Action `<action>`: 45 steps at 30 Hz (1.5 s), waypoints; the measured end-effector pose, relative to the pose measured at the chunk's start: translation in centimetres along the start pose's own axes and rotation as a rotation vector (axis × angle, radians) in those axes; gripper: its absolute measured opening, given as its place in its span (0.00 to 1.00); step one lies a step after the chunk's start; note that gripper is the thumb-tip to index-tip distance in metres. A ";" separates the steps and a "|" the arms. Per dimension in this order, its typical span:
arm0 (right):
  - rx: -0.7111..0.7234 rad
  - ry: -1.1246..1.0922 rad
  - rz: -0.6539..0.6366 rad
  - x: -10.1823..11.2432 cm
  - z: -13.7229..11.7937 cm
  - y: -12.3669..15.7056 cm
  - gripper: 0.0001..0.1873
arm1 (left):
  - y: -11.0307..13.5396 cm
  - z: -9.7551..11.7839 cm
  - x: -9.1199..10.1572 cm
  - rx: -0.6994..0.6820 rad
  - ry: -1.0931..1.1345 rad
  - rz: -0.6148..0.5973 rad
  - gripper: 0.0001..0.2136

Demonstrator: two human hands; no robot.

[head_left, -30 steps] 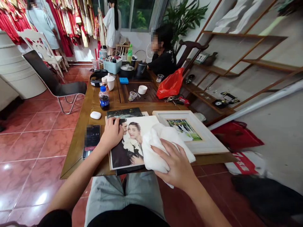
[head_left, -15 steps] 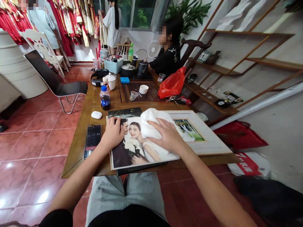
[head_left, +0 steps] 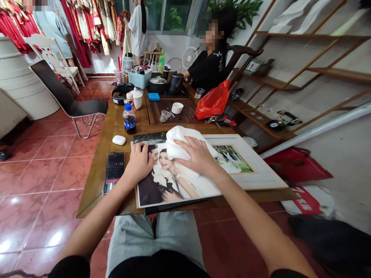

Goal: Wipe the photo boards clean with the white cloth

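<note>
A large wedding photo print (head_left: pixel 150 189) lies flat at the table's front edge, showing a couple and white flowers. My left hand (head_left: pixel 140 162) rests on its upper left part, fingers apart and tips near the top edge. My right hand (head_left: pixel 197 156) grips a bunched white towel (head_left: pixel 177 136), which presses on the upper right of the print and hides part of it. Under and to the right lies a white-framed picture (head_left: pixel 265 170) with an outdoor scene, partly covered by towel and hand. A dark panel (head_left: pixel 150 137) shows behind the print.
On the wooden table (head_left: pixel 98 166) are a phone (head_left: pixel 114 173), a white earbud case (head_left: pixel 118 139), a cola bottle (head_left: pixel 129 119), a white bowl (head_left: pixel 177 107) and a red plastic bag (head_left: pixel 213 101). A person in black (head_left: pixel 210 69) sits beyond; shelves (head_left: pixel 275 85) stand right.
My right hand has slid the towel slightly left and away from me across the print. My left hand stays on the print. The seated person's head has turned.
</note>
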State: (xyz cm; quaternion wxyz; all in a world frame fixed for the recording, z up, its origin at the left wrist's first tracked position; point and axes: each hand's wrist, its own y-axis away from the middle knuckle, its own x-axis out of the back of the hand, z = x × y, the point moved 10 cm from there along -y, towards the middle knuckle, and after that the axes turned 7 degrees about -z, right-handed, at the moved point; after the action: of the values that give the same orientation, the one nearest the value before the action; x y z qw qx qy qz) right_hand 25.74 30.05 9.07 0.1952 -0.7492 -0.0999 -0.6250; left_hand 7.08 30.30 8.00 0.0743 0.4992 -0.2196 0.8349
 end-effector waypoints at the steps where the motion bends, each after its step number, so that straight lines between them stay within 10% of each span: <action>1: 0.009 0.001 -0.002 0.0 -0.2 0.0 0.34 | 0.0 0.0 0.0 0.002 0.001 0.002 0.20; 24: 0.102 0.027 0.041 0.2 -4.3 9.6 0.35 | 0.1 0.2 0.2 0.014 0.011 0.023 0.19; 45: 0.147 -0.043 -0.081 -0.8 -7.2 5.3 0.40 | 0.0 -0.3 0.2 0.043 0.002 0.014 0.19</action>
State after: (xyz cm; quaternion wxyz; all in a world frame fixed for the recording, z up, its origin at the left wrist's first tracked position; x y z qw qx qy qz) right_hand 21.23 22.36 8.39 0.2218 -0.7415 -0.1799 -0.6071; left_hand 6.80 30.43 8.09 0.0580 0.4980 -0.2050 0.8406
